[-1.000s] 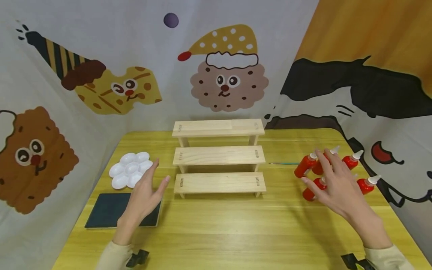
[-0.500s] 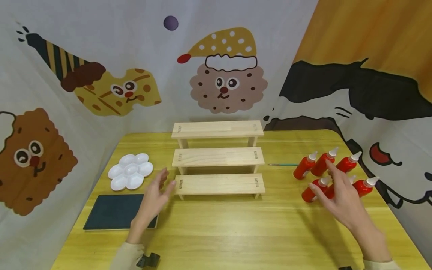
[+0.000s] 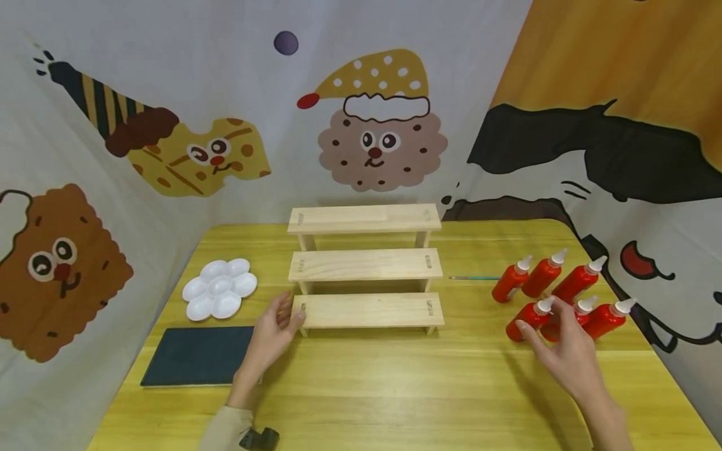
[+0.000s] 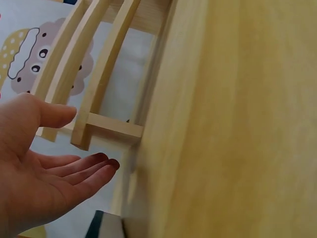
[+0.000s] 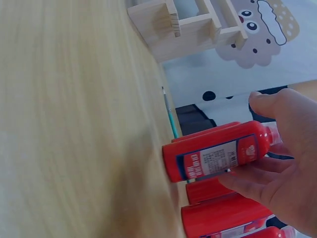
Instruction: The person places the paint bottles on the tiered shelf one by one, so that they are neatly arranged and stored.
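My left hand is beside the left end of the lowest step of a pale three-step wooden display stand. In the left wrist view, the thumb and fingers of that left hand are spread apart and hold nothing. My right hand reaches round the front-left red squeeze bottle, which has a white nozzle cap. From the right wrist view, the thumb stands off the red bottle on one side, with fingers at its other side near the neck. The bottle stands upright among several like it.
More red bottles stand close round the right hand. A thin teal paintbrush lies left of them. A white flower-shaped palette and a dark rectangular board lie at left on the wooden table. A printed cloth hangs behind.
My left hand has moved right, from over the board and palette to the stand's left end. My right hand has come down from above the bottles to the front-left one.
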### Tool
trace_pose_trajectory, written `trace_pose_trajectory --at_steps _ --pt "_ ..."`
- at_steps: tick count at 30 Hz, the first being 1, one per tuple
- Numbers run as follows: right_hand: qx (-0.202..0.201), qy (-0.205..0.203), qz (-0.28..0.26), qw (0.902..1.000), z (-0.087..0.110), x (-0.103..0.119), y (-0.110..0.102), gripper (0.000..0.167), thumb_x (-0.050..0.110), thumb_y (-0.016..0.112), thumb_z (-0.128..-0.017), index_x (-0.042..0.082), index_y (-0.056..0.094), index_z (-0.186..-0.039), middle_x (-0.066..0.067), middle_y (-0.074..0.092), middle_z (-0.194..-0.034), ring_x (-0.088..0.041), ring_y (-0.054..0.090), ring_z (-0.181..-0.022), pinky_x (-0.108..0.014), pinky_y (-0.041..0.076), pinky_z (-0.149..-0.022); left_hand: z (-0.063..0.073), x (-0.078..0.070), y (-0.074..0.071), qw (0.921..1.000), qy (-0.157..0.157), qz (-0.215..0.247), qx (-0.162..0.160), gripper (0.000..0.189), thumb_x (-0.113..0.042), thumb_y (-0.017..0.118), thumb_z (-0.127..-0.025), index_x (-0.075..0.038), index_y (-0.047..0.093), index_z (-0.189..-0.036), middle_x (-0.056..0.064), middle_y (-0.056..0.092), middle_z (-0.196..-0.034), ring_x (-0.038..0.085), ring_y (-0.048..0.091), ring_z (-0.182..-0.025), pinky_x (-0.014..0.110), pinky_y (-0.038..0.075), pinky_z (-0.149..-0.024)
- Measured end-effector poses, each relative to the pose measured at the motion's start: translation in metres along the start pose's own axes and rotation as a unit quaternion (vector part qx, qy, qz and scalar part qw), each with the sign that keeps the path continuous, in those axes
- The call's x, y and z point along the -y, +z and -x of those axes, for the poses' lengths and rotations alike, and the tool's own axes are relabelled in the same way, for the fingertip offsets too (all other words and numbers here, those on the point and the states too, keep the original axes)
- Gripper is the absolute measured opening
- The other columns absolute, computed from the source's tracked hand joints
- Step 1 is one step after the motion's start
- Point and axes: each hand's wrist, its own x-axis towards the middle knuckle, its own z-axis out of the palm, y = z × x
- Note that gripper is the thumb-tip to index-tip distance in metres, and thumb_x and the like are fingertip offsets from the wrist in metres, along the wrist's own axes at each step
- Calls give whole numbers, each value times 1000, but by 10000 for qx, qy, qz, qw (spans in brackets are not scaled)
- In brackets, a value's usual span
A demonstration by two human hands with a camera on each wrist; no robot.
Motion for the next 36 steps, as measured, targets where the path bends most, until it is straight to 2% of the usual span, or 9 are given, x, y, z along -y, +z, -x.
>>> trace_pose_trajectory --at_steps 6,15,21,24,25,28,31,32,36 --pt "42 -52 -268 9996 4 -5 6 64 8 82 -85 -5 44 -135 -28 65 -115 -45 65 -96 5 37 -75 -3 6 5 9998 -172 89 51 68 -31 66 -100 0 37 -154 29 52 -145 42 52 -135 51 45 -110" --pt "44 9 -219 9997 3 -10 14 62 2 80 -85 -6 44 -135 -32 66 -114 -48 66 -95 5 37 -72 -4 9 8 9964 -324 786 6 65 -25 66 -100 2 39 -152 30 51 -146 44 51 -136 51 44 -111" --pt "109 175 -87 9998 5 -12 18 62 5 82 -84 -5 46 -134 -32 65 -118 -50 67 -96 -10 52 -69 -3 6 11 9936 -494 1015 -93 61 -26 64 -102 0 40 -151 30 53 -144 46 53 -133 54 45 -109" --pt "139 187 -157 9996 6 -13 21 61 5 82 -84 -5 47 -132 -32 65 -119 -50 67 -99 -7 51 -70 -3 7 12 9925 -577 1068 -162 61 -28 63 -102 -1 40 -151 29 56 -141 44 57 -129 50 48 -105" --pt "137 181 -236 9995 6 -12 22 60 4 82 -84 -5 47 -132 -32 65 -120 -45 69 -100 -1 46 -70 -3 7 13 9920 -605 1089 -196 60 -27 63 -102 -2 40 -151 29 57 -140 43 58 -128 48 49 -103" --pt "94 114 -537 9984 7 -12 26 57 -2 81 -82 -7 48 -129 -32 66 -119 -6 70 -101 4 41 -73 -4 9 13 9899 -673 1219 -261 59 -27 64 -102 -6 42 -152 29 55 -143 42 55 -131 47 49 -103" --pt "39 91 -751 9971 8 -13 29 56 -5 80 -82 -8 49 -128 -31 66 -118 25 47 -100 2 43 -73 -5 11 14 9878 -735 1349 -254 57 -28 64 -101 -12 44 -153 28 49 -150 42 48 -138 52 47 -106" --pt "37 106 -775 9969 9 -13 30 55 -6 80 -82 -8 49 -128 -31 65 -119 30 40 -100 3 43 -73 -5 11 14 9867 -751 1424 -235 56 -28 64 -101 -15 45 -153 27 48 -151 41 48 -139 52 47 -107" --pt "-44 109 -752 9971 11 -14 32 56 -7 79 -82 -8 49 -129 -31 65 -120 29 39 -99 3 42 -74 -6 11 15 9830 -810 1635 -184 54 -27 64 -101 -18 47 -152 26 51 -149 38 52 -136 47 51 -103"
